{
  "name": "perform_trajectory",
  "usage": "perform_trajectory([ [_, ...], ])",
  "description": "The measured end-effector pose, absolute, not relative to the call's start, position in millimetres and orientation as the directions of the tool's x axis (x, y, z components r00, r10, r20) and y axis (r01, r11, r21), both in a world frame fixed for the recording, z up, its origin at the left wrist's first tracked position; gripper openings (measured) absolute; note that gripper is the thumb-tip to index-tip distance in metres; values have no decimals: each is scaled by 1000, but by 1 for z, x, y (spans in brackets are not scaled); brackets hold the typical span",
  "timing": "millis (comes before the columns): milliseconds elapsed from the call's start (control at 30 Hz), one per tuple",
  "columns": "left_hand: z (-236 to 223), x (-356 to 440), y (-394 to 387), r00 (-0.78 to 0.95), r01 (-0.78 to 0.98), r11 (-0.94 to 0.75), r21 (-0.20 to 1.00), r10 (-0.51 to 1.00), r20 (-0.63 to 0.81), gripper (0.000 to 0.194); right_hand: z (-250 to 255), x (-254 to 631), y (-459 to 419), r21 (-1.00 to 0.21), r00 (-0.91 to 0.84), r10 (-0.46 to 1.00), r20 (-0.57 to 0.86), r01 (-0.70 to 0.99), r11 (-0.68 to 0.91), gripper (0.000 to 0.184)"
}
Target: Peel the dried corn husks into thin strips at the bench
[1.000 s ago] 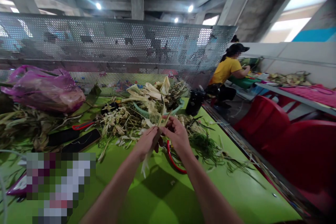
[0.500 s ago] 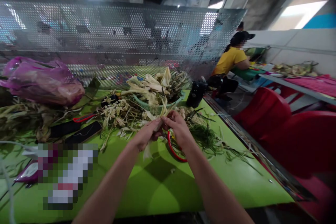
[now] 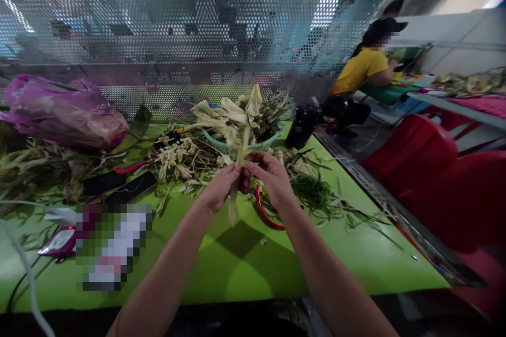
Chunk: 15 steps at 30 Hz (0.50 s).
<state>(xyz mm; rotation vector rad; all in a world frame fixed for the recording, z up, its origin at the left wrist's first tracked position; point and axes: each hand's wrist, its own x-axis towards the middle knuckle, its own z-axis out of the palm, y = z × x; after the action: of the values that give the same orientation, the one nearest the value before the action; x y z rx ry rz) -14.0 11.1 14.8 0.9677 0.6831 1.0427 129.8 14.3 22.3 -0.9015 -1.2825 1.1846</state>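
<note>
My left hand (image 3: 220,187) and my right hand (image 3: 270,176) meet over the green table (image 3: 245,274), both pinched on a pale dried leaf strip (image 3: 234,209) that hangs down between them and sticks up above the fingers. Just behind the hands a teal basket (image 3: 253,143) holds a heap of pale husks and stems. A red curved handle (image 3: 265,213) lies on the table under my right wrist.
A pink plastic bag (image 3: 63,113) sits at the back left on plant litter. Two dark phones (image 3: 130,189) and red scissors (image 3: 128,167) lie left of centre. A perforated metal screen (image 3: 190,42) closes the back. A black bottle (image 3: 302,126), red chairs (image 3: 427,179) and a seated person in yellow (image 3: 366,71) are on the right.
The view has tipped downward, showing the table's near edge. My hands stay together on the leaf strip, which now stands more upright between the fingers.
</note>
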Motion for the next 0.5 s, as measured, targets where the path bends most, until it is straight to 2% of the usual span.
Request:
perform_trajectory([
  [100,18,-22,19,200,-565,89,821,979,32,20,19,128,18,-968,-110,962,249,-10,249,26],
  [233,26,-35,25,66,-697,17,716,997,41,16,11,122,20,-977,-283,948,146,109,184,25],
  [400,29,-44,28,17,-797,-22,604,998,59,16,7,114,15,-997,-423,906,23,55,51,30],
  [500,27,-44,29,0,-810,-39,586,998,66,16,7,111,13,-999,-498,867,-33,2,-37,29],
])
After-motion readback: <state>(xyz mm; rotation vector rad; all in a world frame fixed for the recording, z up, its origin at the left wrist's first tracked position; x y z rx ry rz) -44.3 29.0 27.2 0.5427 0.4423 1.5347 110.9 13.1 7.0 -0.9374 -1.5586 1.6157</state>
